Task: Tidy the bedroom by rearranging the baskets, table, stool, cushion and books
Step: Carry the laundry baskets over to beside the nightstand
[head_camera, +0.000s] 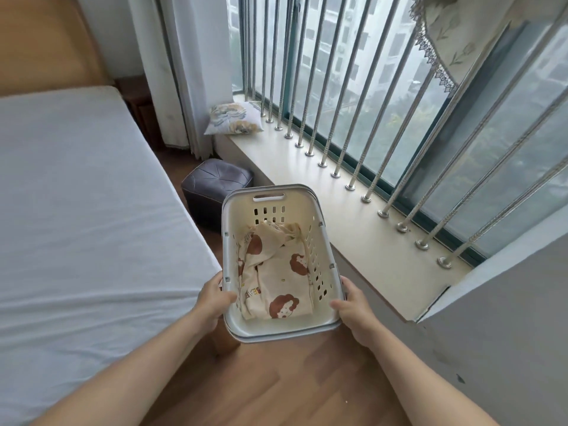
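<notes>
I carry a cream plastic basket (269, 198) with slotted walls above the wooden floor, between the bed and the window sill. My left hand (213, 298) grips its left rim, thumb inside. My right hand (353, 304) grips the right rim the same way. A cream cloth (276, 278) printed with brown bears lies crumpled inside. A dark grey padded stool (212, 186) stands on the floor just beyond the basket. A floral cushion (235, 118) leans at the far end of the sill.
The bed with a pale grey sheet (86, 210) fills the left side. The long white window sill (353, 229) runs along the right, lined with metal bars (338, 103). White curtains (184, 72) hang at the far corner. A grey wall corner (507, 333) juts in at the right.
</notes>
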The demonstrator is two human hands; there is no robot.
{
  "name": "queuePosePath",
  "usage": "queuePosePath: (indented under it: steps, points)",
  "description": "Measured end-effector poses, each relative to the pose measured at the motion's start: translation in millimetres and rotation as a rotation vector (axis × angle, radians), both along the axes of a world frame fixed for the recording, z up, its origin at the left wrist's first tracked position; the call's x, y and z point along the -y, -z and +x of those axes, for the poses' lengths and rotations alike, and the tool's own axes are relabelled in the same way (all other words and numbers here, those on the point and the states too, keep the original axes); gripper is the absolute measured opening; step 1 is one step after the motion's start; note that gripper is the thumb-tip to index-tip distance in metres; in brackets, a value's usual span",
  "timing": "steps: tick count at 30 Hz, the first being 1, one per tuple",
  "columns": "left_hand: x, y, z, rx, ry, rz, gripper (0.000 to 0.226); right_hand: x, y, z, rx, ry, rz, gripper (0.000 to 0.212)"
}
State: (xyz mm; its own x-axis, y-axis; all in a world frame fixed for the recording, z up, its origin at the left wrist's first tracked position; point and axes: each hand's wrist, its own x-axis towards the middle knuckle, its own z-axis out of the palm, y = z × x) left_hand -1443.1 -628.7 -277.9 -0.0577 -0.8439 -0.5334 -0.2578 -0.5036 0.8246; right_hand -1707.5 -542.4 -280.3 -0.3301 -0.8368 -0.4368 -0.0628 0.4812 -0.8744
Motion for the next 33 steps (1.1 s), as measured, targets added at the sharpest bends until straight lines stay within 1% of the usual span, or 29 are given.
queuePosePath:
  steps: [3, 10, 18, 21, 25, 28, 33]
  points:
    - [-5, -12, 19, 0.02, -0.054, -0.02, 0.045, 15, -6, 16, 0.008, -0.073, -0.019, 0.053]
    - [-29, -25, 56, 0.036, -0.254, -0.057, 0.048, 47, -16, 39, 0.004, -0.3, -0.081, 0.051]
    - [-93, -31, 81, 0.028, -0.491, -0.098, 0.051, 53, -19, 68, 0.027, -0.528, -0.098, 0.052]
    - [-126, -29, 96, 0.027, -0.602, -0.113, 0.054, 50, -19, 87, -0.006, -0.63, -0.098, 0.055]
    - [-179, -28, 118, 0.002, -0.767, -0.116, 0.054, 40, -18, 128, -0.025, -0.772, -0.084, 0.056]
    - [-208, -29, 136, -0.001, -0.846, -0.126, 0.054, 33, -16, 159, -0.029, -0.837, -0.064, 0.056]
    - [-270, -34, 177, 0.002, -1.022, -0.145, 0.058, 8, -25, 230, -0.024, -1.005, -0.065, 0.058]
